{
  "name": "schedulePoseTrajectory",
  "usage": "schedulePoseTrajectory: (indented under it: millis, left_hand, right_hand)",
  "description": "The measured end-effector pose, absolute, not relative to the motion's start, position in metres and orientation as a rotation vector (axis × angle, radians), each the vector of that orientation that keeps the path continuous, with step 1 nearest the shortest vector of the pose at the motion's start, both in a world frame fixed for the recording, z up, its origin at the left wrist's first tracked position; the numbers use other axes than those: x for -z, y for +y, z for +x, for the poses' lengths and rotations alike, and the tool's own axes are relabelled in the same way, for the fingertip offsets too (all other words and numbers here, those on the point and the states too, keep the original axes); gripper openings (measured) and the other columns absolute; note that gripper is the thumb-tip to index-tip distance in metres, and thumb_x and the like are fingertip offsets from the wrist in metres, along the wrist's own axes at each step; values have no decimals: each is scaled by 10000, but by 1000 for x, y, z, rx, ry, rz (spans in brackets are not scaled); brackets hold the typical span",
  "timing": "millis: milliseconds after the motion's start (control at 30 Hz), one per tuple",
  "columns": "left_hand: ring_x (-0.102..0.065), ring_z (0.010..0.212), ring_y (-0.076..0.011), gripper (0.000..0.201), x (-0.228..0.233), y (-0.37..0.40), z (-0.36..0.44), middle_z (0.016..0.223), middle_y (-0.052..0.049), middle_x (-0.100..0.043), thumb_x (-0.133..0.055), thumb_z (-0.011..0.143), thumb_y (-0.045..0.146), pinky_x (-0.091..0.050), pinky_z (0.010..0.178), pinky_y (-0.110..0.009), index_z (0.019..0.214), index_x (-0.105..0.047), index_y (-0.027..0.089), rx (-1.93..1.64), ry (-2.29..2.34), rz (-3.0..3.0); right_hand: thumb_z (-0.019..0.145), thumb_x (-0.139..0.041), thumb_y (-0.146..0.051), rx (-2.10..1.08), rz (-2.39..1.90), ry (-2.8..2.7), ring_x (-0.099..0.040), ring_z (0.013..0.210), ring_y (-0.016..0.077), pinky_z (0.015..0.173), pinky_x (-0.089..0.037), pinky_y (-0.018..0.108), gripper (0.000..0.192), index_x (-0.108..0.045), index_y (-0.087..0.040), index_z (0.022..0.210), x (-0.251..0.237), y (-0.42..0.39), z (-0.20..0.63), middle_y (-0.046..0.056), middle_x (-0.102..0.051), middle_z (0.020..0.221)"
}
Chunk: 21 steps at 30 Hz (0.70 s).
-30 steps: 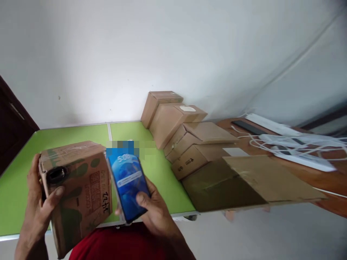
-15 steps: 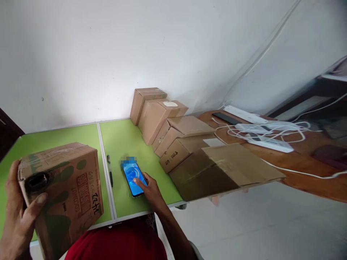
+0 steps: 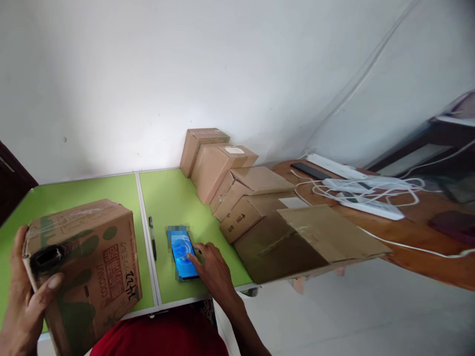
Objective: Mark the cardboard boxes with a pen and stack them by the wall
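Lower left of the frame: my left hand (image 3: 22,306) grips the printed carton (image 3: 83,269) at its near end, thumb across the face beside a dark punched hand-hole, fingers wrapped behind. The carton is tilted, its far bottom edge at the green table (image 3: 74,198); I can't tell how much weight rests there.

Centre bottom: my right hand (image 3: 211,269) lies flat beside the smartphone (image 3: 183,253), fingers loosely spread and pinching nothing, one fingertip on the lit blue screen. The phone lies face up on the table, just right of the seam, with a black pen (image 3: 152,237) near it on the left.

To do this well, I'd judge: keep the carton braced against the table so one hand can hold it, and keep the touch on the screen light so the phone doesn't slide.

Writing: red block print on the carton, too small to read, and black handwriting beside it that I can't make out upside down. The plain cardboard boxes (image 3: 237,193) in a row at centre carry small marks, unreadable. The white power strips (image 3: 367,198) at right show none.
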State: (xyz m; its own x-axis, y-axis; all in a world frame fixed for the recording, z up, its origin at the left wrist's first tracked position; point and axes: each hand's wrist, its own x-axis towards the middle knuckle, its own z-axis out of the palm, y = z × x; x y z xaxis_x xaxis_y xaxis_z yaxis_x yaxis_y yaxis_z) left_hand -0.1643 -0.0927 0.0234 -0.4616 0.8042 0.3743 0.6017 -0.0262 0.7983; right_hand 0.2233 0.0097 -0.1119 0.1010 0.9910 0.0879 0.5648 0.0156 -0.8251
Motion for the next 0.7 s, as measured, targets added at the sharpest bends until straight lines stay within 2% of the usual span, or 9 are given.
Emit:
schedulePoseTrajectory:
  millis: [67,167,233,333,400,467,533,600,700]
  left_hand:
    - [-550,1548,-578,1122,-27,-94,-162,1707,-45,-600,-801,764,777,-444,1231,-837,1768,-376,514,-1549,1978,1345]
    - [-578,1506,-574,1196,-34,-82,-163,1668,-57,-625,-852,695,793,-473,1226,-819,1759,-411,472,-1670,1894,1227]
    - [-594,1482,-565,1238,-37,-60,-172,1659,-70,-629,-864,667,807,-506,1220,-781,1760,-427,423,-1731,1821,1241]
    - [-517,1562,-555,1271,-35,-11,-201,1727,-102,-576,-910,626,775,-413,1331,-696,1732,-495,306,-1817,1730,1427]
    - [-482,1608,-523,1233,-30,21,-225,1763,-114,-544,-919,665,738,-386,1363,-631,1728,-498,277,-1805,1662,1500]
    - [-511,1602,-490,1180,-20,43,-247,1719,-129,-591,-913,716,720,-451,1327,-592,1726,-491,279,-1744,1609,1437]
    - [-599,1529,-480,1155,-6,54,-264,1589,-159,-695,-934,706,726,-543,1246,-600,1690,-529,277,-1658,1623,1320]
    - [-687,1411,-497,1170,13,54,-275,1441,-185,-771,-971,634,758,-604,1156,-652,1629,-595,270,-1561,1686,1228]
    - [-712,1350,-538,1223,42,49,-284,1328,-211,-811,-911,543,925,-600,1126,-722,1536,-681,250,-1545,1676,1080]
  right_hand:
    - [946,-754,-529,-747,-1500,-1648,-692,1244,423,1121,-546,594,385,-786,-218,1172,93,12,204,202,-769,1215]
    - [865,-928,-613,-1048,-1043,-1833,-650,1428,424,1225,-519,610,770,-688,-216,1480,62,20,147,204,-693,1531]
    - [768,-1014,-642,-1303,-735,-1889,-680,1415,408,1196,-566,581,923,-662,-247,1524,47,32,101,159,-707,1531]
    - [761,-1036,-607,-1442,-505,-1795,-726,1348,374,1115,-637,515,965,-618,-260,1559,44,65,40,122,-737,1466]
    - [794,-1027,-543,-1317,-548,-1776,-688,1397,389,1153,-620,537,941,-592,-250,1575,52,93,12,151,-698,1506]
    - [835,-998,-442,-1147,-610,-1821,-623,1474,408,1236,-559,576,898,-566,-231,1592,64,117,-7,193,-632,1577]
    - [849,-961,-322,-1017,-655,-1867,-571,1525,422,1300,-497,608,880,-535,-224,1614,78,134,-19,219,-585,1627]
    - [854,-923,-251,-940,-687,-1878,-556,1538,428,1320,-470,630,890,-507,-244,1641,90,141,-26,220,-573,1641]
    - [886,-927,-359,-995,-667,-1859,-576,1519,418,1288,-501,627,963,-431,-287,1709,101,147,-28,206,-577,1636]
